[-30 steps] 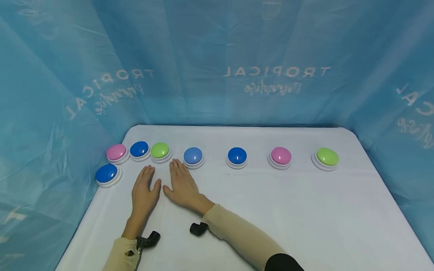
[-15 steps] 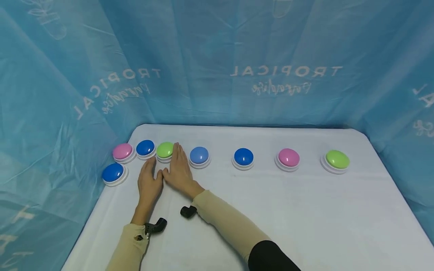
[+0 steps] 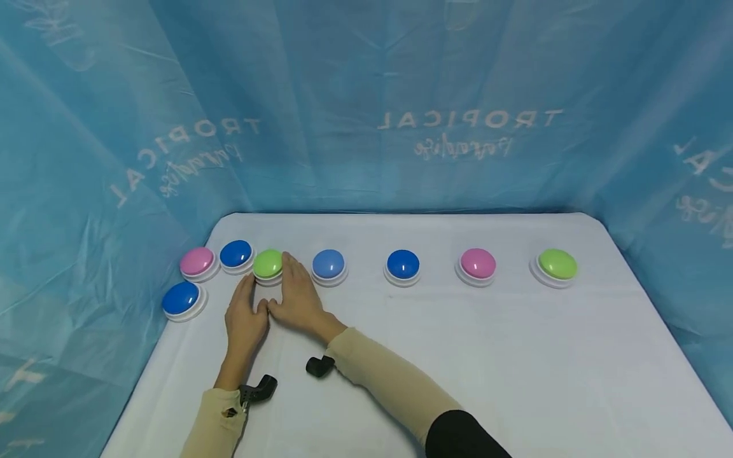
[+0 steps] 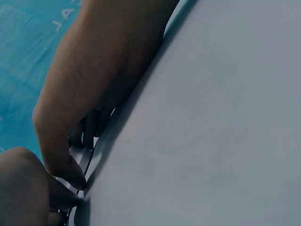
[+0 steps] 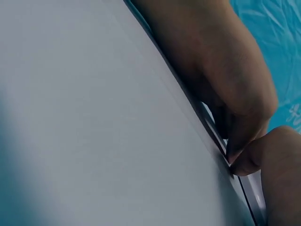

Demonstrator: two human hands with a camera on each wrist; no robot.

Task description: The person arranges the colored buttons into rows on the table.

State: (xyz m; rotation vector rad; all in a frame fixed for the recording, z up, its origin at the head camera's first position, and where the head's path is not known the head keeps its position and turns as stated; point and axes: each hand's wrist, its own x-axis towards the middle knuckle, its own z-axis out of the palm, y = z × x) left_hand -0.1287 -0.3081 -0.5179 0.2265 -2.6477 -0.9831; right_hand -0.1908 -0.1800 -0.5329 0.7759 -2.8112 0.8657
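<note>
A green push button with a domed top and white base sits between my hands' fingers. My left hand lies flat with its fingertips at the base's near left side. My right hand has straight fingers along the button's right side. The thumb tips meet just on the near side of it. In the left wrist view, my left hand shows at the lower left below the right hand; in the right wrist view, my right hand is at the lower right. Both hands cover most of the button there.
Left of the green button stand a dark blue button, a pink button and another blue button. To the right stand a lighter blue button and several more in a row. A white-covered table meets blue curtains.
My right hand has shifted left and forward to the green button's side, and the left has moved up to its near edge. The green button sits slightly nearer me than before.
</note>
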